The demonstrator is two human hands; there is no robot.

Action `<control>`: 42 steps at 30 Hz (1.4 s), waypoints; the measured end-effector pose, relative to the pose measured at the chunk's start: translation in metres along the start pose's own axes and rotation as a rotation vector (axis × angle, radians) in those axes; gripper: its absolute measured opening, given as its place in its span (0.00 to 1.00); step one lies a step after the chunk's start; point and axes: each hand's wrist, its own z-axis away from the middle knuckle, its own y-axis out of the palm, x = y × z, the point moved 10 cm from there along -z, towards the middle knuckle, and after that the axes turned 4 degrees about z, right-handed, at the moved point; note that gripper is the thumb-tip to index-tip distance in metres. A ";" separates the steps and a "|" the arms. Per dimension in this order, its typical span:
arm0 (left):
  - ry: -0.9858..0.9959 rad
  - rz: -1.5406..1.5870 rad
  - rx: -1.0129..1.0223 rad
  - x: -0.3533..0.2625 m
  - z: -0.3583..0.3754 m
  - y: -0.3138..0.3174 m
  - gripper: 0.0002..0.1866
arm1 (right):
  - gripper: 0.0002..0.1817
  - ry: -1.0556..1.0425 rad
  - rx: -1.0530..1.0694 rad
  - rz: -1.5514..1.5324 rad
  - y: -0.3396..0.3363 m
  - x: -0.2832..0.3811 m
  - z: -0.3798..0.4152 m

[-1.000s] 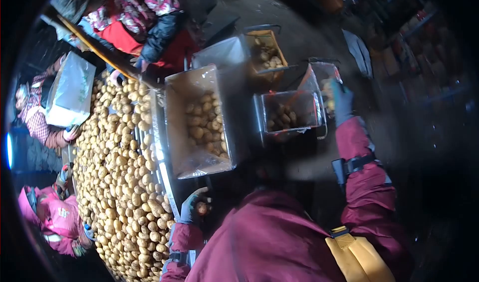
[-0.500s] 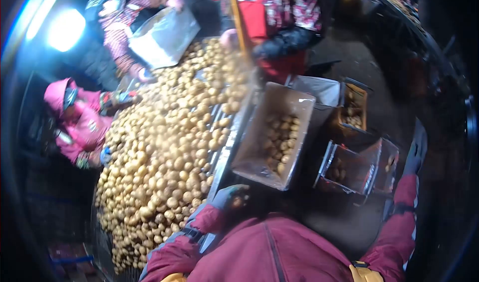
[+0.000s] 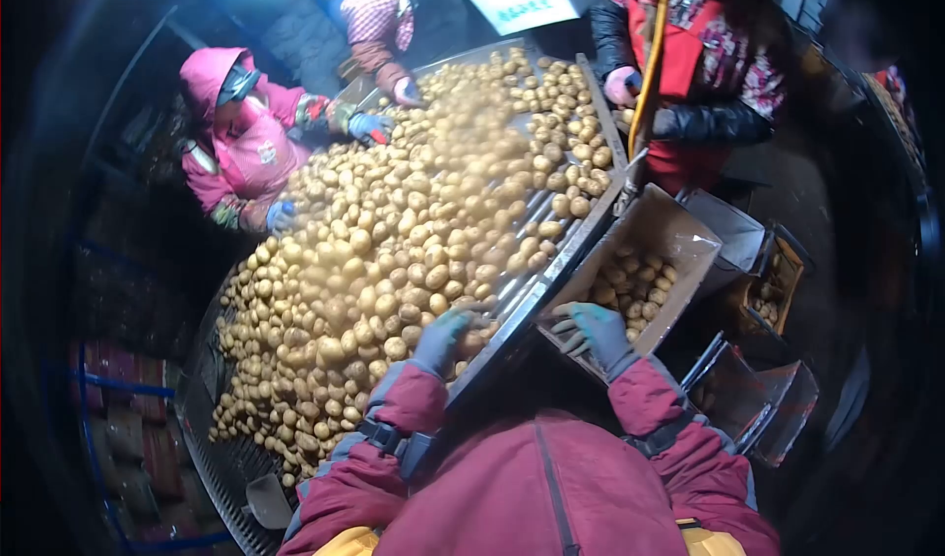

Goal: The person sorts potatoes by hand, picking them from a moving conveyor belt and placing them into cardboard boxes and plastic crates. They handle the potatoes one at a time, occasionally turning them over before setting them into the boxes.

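Observation:
A large heap of potatoes [image 3: 364, 261] covers the slatted metal sorting table [image 3: 536, 295] in front of me. My left hand [image 3: 443, 339], in a grey-green glove, reaches over the table's near edge among the potatoes. Its fingers stretch forward beside a potato; their tips are slightly blurred. To the right, my right hand [image 3: 596, 332] is over the near rim of a lined box [image 3: 679, 246], gloved fingers spread and nothing visible in them. Potatoes [image 3: 635, 285] lie inside this box, partly behind the hand.
A person in pink [image 3: 251, 153] has both gloved hands at the heap's far left. Another person's hand [image 3: 406, 92] touches potatoes at the back. A person in a red apron [image 3: 684, 74] stands beside a yellow pole [image 3: 650, 59]. More boxes [image 3: 773, 399] stand at right.
My right hand has come from low at my right side to the lined box. My left hand has moved over the potatoes. The view has shifted, and a co-worker's tilted white container has left the heap.

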 end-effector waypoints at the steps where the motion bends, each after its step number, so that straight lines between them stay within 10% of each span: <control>1: 0.025 -0.005 -0.031 -0.019 0.010 -0.016 0.22 | 0.18 0.020 0.057 0.033 0.022 -0.007 -0.010; 5: 0.388 -0.360 -0.498 -0.084 0.039 -0.154 0.25 | 0.19 0.072 0.216 0.137 0.079 -0.024 -0.036; 8: 0.303 -0.309 -0.724 -0.112 0.085 -0.183 0.36 | 0.18 0.068 0.218 0.160 0.094 -0.029 -0.055; 9: 0.537 -0.770 -0.759 -0.099 0.071 -0.252 0.39 | 0.18 0.057 0.203 0.161 0.096 -0.027 -0.063; 19: 0.383 -1.546 -0.542 -0.107 0.025 -0.186 0.62 | 0.16 -0.213 -0.033 0.430 0.081 0.018 -0.154; 28: 0.419 -1.501 -0.238 -0.116 -0.039 -0.140 0.53 | 0.19 -0.473 -0.572 1.146 0.022 0.099 -0.173; 34: 0.401 -1.628 -0.221 -0.101 -0.079 -0.112 0.55 | 0.18 -0.725 -0.623 1.481 0.003 0.100 -0.200; 42: 0.385 -1.516 -0.408 -0.092 -0.112 -0.087 0.57 | 0.13 -0.443 -0.402 1.770 0.014 0.088 -0.225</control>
